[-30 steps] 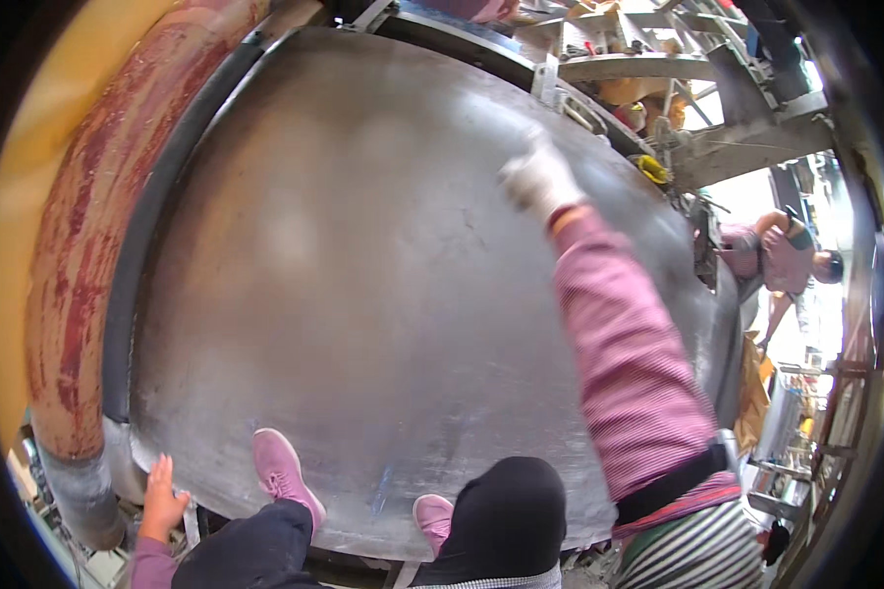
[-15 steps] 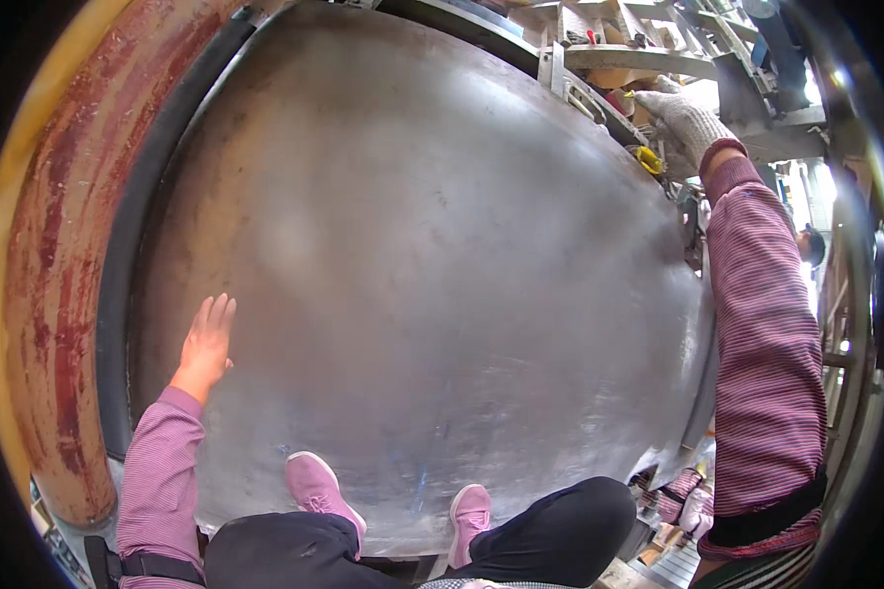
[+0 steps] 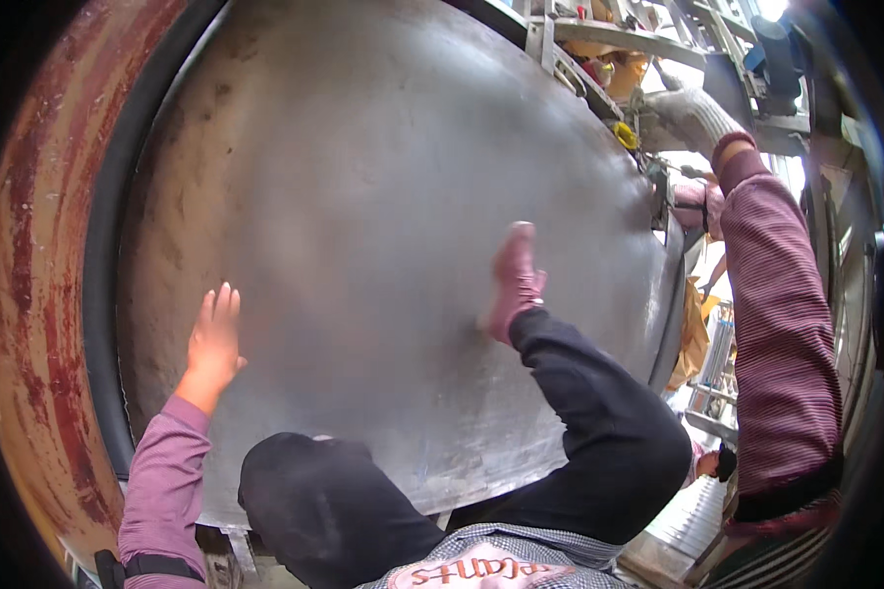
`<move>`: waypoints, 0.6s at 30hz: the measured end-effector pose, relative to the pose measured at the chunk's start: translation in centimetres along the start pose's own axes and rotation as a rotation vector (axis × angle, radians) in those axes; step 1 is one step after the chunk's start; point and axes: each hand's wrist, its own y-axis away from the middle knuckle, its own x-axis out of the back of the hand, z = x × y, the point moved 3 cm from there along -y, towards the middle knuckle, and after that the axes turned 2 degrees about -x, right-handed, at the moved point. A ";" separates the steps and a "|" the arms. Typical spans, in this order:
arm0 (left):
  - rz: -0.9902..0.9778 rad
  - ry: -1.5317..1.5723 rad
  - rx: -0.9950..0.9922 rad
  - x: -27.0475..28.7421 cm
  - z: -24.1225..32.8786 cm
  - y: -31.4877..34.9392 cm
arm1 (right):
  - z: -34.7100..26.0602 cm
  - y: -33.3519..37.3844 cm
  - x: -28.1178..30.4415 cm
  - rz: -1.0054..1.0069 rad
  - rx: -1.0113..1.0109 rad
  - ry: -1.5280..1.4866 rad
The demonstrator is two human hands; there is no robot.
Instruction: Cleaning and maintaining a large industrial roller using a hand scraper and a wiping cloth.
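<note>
My bare left hand (image 3: 215,336) is open, fingers up and thumb apart, at the left side of a large curved grey metal sheet (image 3: 363,226). Contact between the palm and the sheet cannot be made out. My right hand (image 3: 695,118), in a pale knitted glove, is stretched far to the right. Its fingers look curled round part of the metal frame (image 3: 624,39) along the sheet's edge, though the fingertips are partly hidden. A yellow ring-shaped piece (image 3: 626,135) is beside that glove. One pink shoe (image 3: 514,280) is raised over the sheet.
A thick reddish-brown pipe (image 3: 44,255) curves along the left, with a black strip (image 3: 103,294) between it and the sheet. Beyond the right edge are a brown paper-like piece (image 3: 692,334), metal bars and part of another person (image 3: 702,461).
My right foot has moved forward and up over the sheet, its leg stretching out. The left knee has shifted, covering most of the left shoe. The whole view has tilted and slid slightly.
</note>
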 end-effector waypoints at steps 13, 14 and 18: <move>0.316 0.408 0.012 7.1 0.7 6.6 | 6.0 -17.4 -3.7 0.210 0.003 0.104; 0.313 0.406 0.095 9.7 1.4 7.5 | 6.3 -19.6 -4.8 0.231 -0.048 -0.120; 0.271 0.501 0.314 13.2 1.1 9.1 | 11.2 -28.4 -4.9 0.299 -0.080 -0.421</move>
